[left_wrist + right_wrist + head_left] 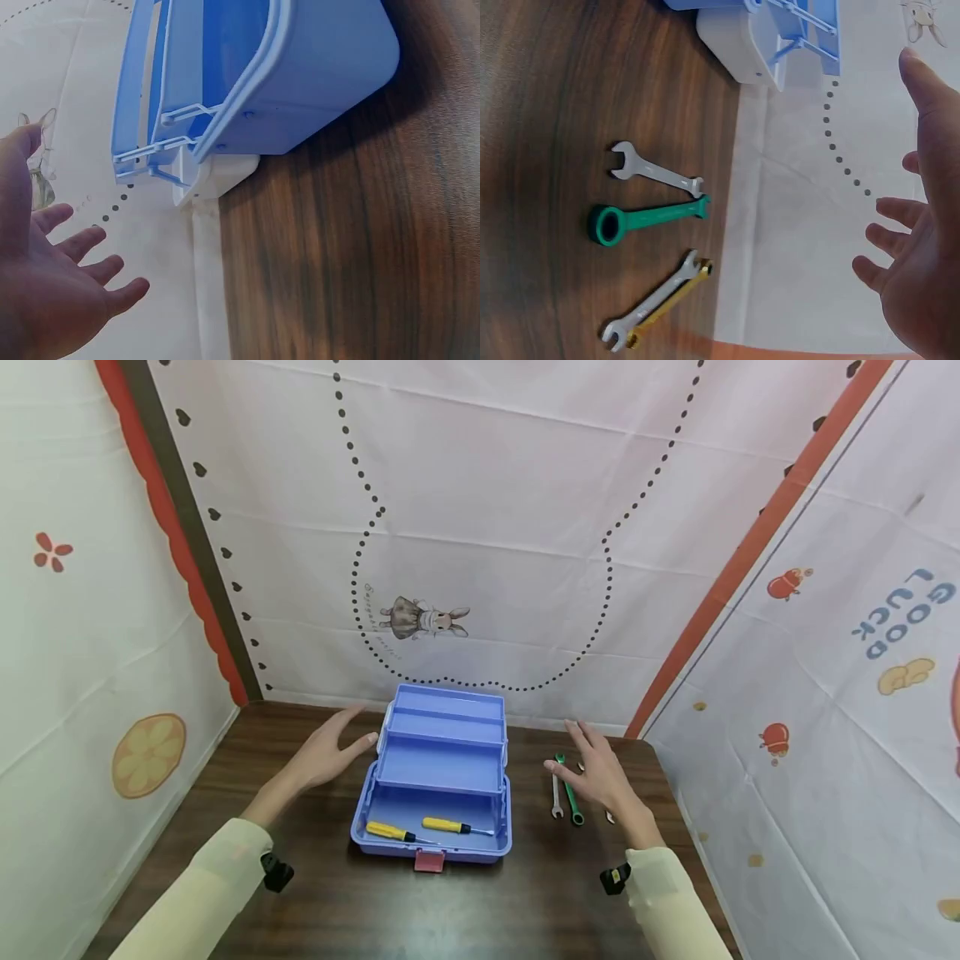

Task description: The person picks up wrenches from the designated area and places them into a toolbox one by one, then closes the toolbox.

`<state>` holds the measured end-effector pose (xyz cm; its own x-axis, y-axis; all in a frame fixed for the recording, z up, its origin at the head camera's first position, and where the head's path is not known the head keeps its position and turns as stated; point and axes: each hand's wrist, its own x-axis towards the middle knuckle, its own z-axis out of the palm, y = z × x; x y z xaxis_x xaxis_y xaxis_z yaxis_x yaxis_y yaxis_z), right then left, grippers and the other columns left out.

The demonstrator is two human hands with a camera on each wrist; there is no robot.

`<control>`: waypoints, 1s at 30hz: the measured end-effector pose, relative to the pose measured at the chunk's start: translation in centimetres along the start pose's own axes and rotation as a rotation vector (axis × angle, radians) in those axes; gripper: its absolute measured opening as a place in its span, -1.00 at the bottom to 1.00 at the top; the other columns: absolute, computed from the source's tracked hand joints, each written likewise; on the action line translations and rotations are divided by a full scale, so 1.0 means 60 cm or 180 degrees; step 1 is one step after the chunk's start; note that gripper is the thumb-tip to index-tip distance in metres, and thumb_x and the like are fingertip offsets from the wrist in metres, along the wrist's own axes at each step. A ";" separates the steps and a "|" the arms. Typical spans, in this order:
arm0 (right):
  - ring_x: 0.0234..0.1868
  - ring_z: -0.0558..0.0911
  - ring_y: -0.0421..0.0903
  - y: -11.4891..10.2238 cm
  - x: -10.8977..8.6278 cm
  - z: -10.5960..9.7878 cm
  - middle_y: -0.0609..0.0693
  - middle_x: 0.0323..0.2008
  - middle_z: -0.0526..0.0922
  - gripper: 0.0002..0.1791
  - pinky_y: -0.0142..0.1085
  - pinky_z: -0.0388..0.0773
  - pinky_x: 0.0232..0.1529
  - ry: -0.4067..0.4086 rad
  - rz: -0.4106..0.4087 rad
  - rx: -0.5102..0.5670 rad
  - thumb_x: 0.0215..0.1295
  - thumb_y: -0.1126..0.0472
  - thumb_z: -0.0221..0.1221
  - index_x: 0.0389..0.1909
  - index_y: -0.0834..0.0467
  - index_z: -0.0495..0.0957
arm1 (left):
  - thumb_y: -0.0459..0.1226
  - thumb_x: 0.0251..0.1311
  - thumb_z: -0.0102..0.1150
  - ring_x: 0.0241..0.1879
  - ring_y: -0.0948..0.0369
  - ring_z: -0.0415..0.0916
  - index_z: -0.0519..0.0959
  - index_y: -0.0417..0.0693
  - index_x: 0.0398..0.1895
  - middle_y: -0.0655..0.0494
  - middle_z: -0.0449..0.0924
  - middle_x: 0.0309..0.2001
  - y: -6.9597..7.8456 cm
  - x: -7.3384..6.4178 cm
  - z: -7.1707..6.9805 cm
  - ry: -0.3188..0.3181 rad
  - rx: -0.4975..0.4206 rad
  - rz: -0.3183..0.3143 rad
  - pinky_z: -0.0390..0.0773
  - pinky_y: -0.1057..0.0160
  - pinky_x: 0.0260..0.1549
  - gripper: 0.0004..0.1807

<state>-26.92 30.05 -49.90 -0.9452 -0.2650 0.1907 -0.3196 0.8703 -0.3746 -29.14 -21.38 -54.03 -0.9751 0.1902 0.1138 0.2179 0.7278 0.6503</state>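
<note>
A blue toolbox (438, 760) stands with its lid back and its tiered trays raised on hinged arms. Two yellow-handled screwdrivers, a left one (388, 832) and a right one (446, 825), lie in its bottom. My left hand (330, 753) hovers just left of the toolbox, fingers spread, holding nothing. Over the wrenches at the right, my right hand (596, 772) is likewise empty with spread fingers. In the right wrist view a silver wrench (657, 171) and a green wrench (654, 217) lie close together; another silver wrench (651, 301) lies against a gold wrench (670, 304).
The dark wooden table (315, 902) meets a printed cloth wall (480, 568) at the back. Cloth walls also rise along the left and right sides. The toolbox's red latch (429, 861) hangs at its front edge.
</note>
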 end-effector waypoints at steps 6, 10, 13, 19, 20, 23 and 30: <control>0.60 0.12 0.35 0.003 -0.003 0.015 0.27 0.64 0.11 0.07 0.45 0.22 0.43 -0.0039 0.0182 0.0294 0.38 -0.40 0.25 0.70 0.06 0.10 | 0.32 0.51 -0.01 0.57 -0.36 0.05 0.06 -0.02 0.72 -0.30 0.05 0.65 -0.011 -0.010 0.006 -0.0125 -0.0129 -0.0084 0.13 -0.51 0.41 -0.05; 0.56 0.23 0.36 0.010 -0.005 0.034 0.32 0.59 0.19 0.04 0.38 0.37 0.37 0.0007 0.0185 0.0438 0.42 -0.35 0.25 0.69 0.11 0.10 | 0.22 0.55 0.04 0.56 -0.37 0.06 0.07 -0.06 0.71 -0.34 0.07 0.63 -0.025 -0.021 0.020 -0.0178 -0.0240 -0.0012 0.15 -0.50 0.41 -0.10; 0.54 0.27 0.36 0.014 -0.012 0.052 0.33 0.58 0.23 -0.01 0.35 0.37 0.39 0.0051 0.0237 0.0589 0.45 -0.29 0.25 0.68 0.13 0.11 | 0.17 0.55 0.09 0.56 -0.36 0.08 0.10 -0.07 0.70 -0.34 0.10 0.62 -0.036 -0.029 0.036 -0.0169 -0.0334 0.0002 0.16 -0.49 0.42 -0.13; 0.51 0.33 0.37 0.020 -0.029 0.085 0.37 0.49 0.36 -0.08 0.38 0.29 0.43 0.0143 0.0453 0.0849 0.49 -0.22 0.25 0.62 0.25 0.19 | 0.11 0.57 0.10 0.53 -0.37 0.14 0.09 -0.11 0.70 -0.39 0.14 0.59 -0.050 -0.046 0.066 -0.0252 -0.0582 -0.0063 0.19 -0.46 0.41 -0.15; 0.47 0.39 0.36 0.021 -0.030 0.089 0.38 0.46 0.39 -0.08 0.35 0.35 0.40 0.0158 0.0493 0.0874 0.49 -0.22 0.25 0.61 0.27 0.21 | 0.11 0.58 0.08 0.53 -0.38 0.13 0.08 -0.12 0.70 -0.40 0.13 0.59 -0.053 -0.049 0.069 -0.0275 -0.0608 -0.0074 0.19 -0.46 0.41 -0.15; 0.38 0.49 0.33 0.022 -0.034 0.101 0.39 0.38 0.47 -0.06 0.27 0.45 0.34 0.0169 0.0605 0.0958 0.49 -0.25 0.24 0.58 0.33 0.24 | 0.08 0.60 0.07 0.53 -0.39 0.13 0.08 -0.15 0.69 -0.41 0.14 0.58 -0.057 -0.058 0.077 -0.0312 -0.0750 -0.0135 0.20 -0.45 0.42 -0.17; 0.33 0.53 0.29 0.030 -0.042 0.127 0.36 0.32 0.52 -0.04 0.24 0.46 0.33 0.0252 0.0850 0.1135 0.43 -0.31 0.28 0.51 0.35 0.33 | 0.01 0.61 0.10 0.48 -0.34 0.26 0.14 -0.25 0.65 -0.41 0.27 0.52 -0.062 -0.072 0.092 -0.0290 -0.0846 -0.0049 0.25 -0.39 0.43 -0.22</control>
<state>-25.58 29.11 -57.97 -0.9941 -0.0059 0.1086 -0.0814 0.7028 -0.7067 -25.53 -21.25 -61.08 -0.9679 0.2477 0.0421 0.1729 0.5350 0.8270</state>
